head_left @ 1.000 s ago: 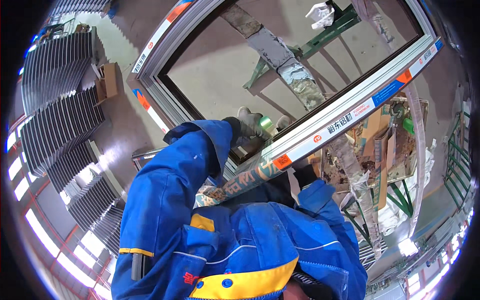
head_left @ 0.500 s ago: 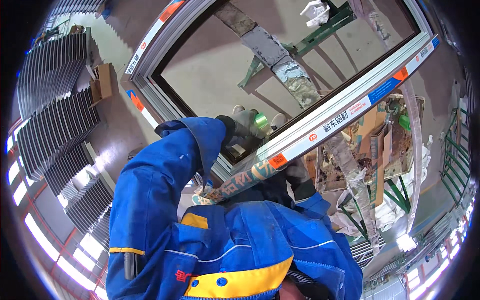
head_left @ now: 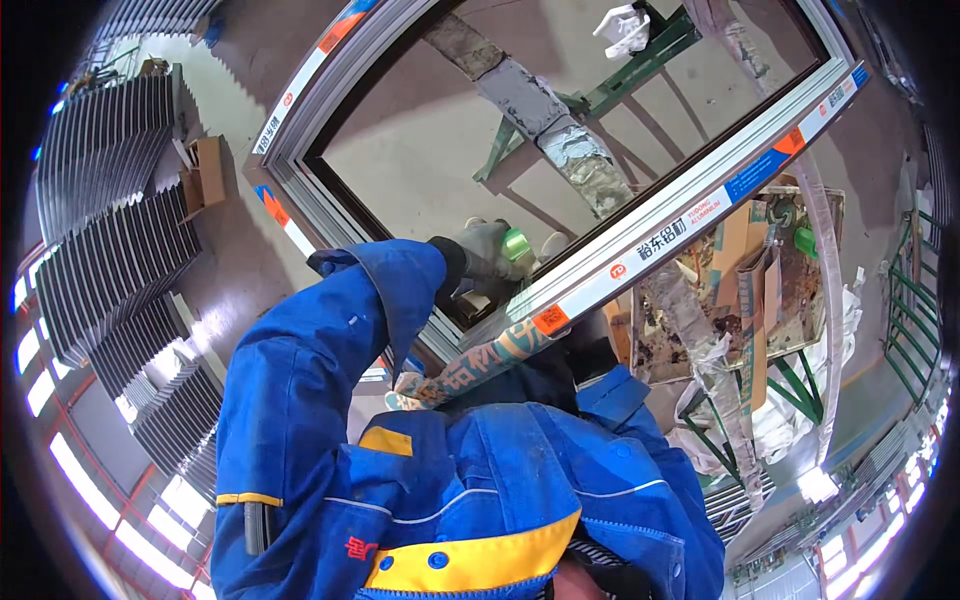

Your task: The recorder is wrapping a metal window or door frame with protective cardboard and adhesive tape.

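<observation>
A large rectangular metal window frame (head_left: 310, 210), with printed film strips on its outer faces, lies in front of me. My left hand (head_left: 483, 250), in a grey glove, reaches over its near corner. The fingers are closed around a shiny green roll of tape (head_left: 516, 245) at the inner edge of the frame. My right hand (head_left: 594, 348) is low beside the outer side of the near bar; it is dark and mostly hidden, so its fingers do not show. Under the near corner a bar (head_left: 470, 372) wrapped in printed covering sticks out toward my jacket.
Wrapped support beams (head_left: 530, 95) on green legs (head_left: 640, 78) stand beneath the frame. A white crumpled cloth or bag (head_left: 622, 30) sits at the far side. On the right a stained board (head_left: 660, 345) carries cardboard (head_left: 752, 300) and another green roll (head_left: 806, 241). Stacked dark profiles (head_left: 110, 250) stand left.
The view has shifted slightly, so the frame appears a little lower and further left. My right hand has drawn in and shows less; my left hand stays at the corner with the green roll.
</observation>
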Available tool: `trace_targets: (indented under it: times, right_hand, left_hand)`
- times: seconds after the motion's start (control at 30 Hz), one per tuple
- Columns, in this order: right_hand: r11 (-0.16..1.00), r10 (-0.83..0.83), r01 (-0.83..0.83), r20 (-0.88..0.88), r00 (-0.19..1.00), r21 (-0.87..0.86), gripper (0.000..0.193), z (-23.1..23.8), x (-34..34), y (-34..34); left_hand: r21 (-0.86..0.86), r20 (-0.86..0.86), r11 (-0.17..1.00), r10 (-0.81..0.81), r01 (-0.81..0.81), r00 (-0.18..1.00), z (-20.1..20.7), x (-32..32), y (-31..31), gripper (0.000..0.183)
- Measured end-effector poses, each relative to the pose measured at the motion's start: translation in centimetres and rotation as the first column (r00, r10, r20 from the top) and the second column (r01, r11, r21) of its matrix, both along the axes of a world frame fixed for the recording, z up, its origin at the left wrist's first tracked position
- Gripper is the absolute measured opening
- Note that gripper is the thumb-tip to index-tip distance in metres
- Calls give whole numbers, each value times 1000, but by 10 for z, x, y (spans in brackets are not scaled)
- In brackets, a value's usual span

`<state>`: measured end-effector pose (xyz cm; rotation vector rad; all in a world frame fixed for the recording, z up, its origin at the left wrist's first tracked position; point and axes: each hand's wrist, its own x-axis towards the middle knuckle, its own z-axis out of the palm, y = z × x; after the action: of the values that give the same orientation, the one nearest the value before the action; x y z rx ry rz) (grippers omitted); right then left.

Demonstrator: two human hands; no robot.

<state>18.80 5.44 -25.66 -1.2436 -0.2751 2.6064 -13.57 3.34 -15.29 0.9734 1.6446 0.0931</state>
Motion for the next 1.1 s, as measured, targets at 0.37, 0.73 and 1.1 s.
trace_targets:
  times: [0.37,0.73,1.1]
  right_hand:
    - [-75,526,-439,409,746,896,18,329,-135,160]
    - [-896,393,-375,817,-422,238,46,192,-249,144]
    - [-850,461,-427,828,-320,309,46,179,-245,134]
  left_hand:
    - [17,-68,999,-33,35,997,-2,1,2,73]
    - [15,-39,999,52,-51,998,36,-7,9,51]
    - [-139,-2,990,-1,1,1000,23,-6,11,53]
